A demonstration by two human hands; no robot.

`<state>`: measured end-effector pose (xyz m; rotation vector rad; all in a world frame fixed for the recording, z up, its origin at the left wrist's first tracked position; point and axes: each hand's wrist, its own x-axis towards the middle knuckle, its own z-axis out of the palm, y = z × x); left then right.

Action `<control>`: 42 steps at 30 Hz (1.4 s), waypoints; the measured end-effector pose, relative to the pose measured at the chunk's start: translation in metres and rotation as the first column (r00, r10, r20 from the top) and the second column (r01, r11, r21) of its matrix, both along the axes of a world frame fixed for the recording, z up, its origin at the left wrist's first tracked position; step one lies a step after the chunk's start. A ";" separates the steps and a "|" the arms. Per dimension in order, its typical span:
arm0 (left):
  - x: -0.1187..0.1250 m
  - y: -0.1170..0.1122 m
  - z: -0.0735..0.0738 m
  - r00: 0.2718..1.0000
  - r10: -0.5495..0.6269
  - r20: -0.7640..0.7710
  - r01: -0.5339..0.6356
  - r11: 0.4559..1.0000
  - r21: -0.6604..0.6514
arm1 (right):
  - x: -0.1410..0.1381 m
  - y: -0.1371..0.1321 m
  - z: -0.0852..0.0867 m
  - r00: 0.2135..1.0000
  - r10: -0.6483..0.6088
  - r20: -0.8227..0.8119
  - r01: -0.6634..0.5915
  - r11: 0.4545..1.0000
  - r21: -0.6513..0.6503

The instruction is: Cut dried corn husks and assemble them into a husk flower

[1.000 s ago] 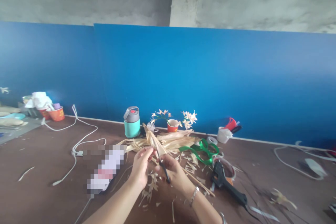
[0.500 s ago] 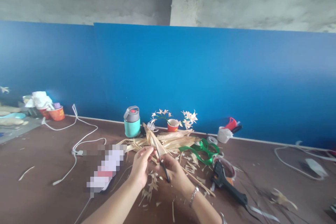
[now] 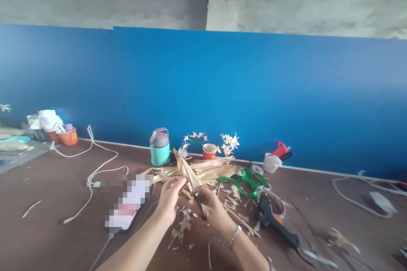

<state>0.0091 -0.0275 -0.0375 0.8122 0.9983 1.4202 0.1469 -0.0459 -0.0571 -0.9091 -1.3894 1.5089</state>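
My left hand [image 3: 171,198] pinches the edge of a dried corn husk [image 3: 182,164], a pale tan leaf standing up in front of me. In my right hand [image 3: 211,208] is a pair of scissors [image 3: 199,207] with black handles. Their blades point away from me and lie against the husk, just right of my left fingertips. Behind both hands spreads a pile of more dried husks [image 3: 219,172]. Small cut husk scraps [image 3: 184,222] are scattered on the brown table below my hands.
A teal flask [image 3: 160,153] and a red paper cup [image 3: 209,152] with husk flowers [image 3: 229,142] stand by the blue partition [image 3: 222,84]. To the right lie green ribbon [image 3: 249,184] and a black glue gun [image 3: 276,222]. White cables [image 3: 95,173] and a blurred-out phone-like object [image 3: 129,207] are left.
Hardly anything differs. Both hands, the husk and the scissors keep almost the same place, with only a slight shift of the left forearm.
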 end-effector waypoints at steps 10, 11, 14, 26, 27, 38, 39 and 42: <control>-0.003 0.002 0.000 0.997 -0.013 -0.073 0.014 1.000 0.012 | 0.000 0.001 0.003 0.999 -0.026 0.033 0.027 1.000 -0.016; -0.004 0.003 -0.001 0.997 -0.018 -0.081 0.019 1.000 0.012 | 0.000 0.001 0.003 0.999 -0.030 0.036 0.031 0.999 -0.024; -0.006 0.005 -0.002 0.993 -0.040 -0.108 0.042 0.999 0.019 | 0.001 0.002 0.003 0.998 -0.038 0.050 0.039 0.999 -0.031; -0.010 0.005 0.007 0.983 -0.106 -0.149 0.109 0.994 0.010 | 0.006 0.005 0.004 0.989 -0.061 0.135 0.064 0.998 -0.014; -0.011 0.005 0.006 0.983 -0.096 -0.156 0.099 0.995 0.015 | 0.006 0.006 0.004 0.989 -0.070 0.133 0.073 0.997 -0.020; -0.006 0.000 0.007 0.988 -0.065 -0.144 0.069 0.997 0.023 | 0.001 0.000 0.011 0.999 -0.051 0.010 0.051 0.998 -0.030; -0.006 0.000 0.007 0.986 -0.089 -0.139 0.093 0.995 0.026 | 0.001 0.001 0.012 0.996 -0.086 -0.015 0.085 0.996 -0.015; -0.005 -0.001 0.009 0.974 -0.154 -0.165 0.161 0.986 0.034 | 0.002 0.003 0.018 0.973 -0.221 -0.070 0.224 0.974 0.040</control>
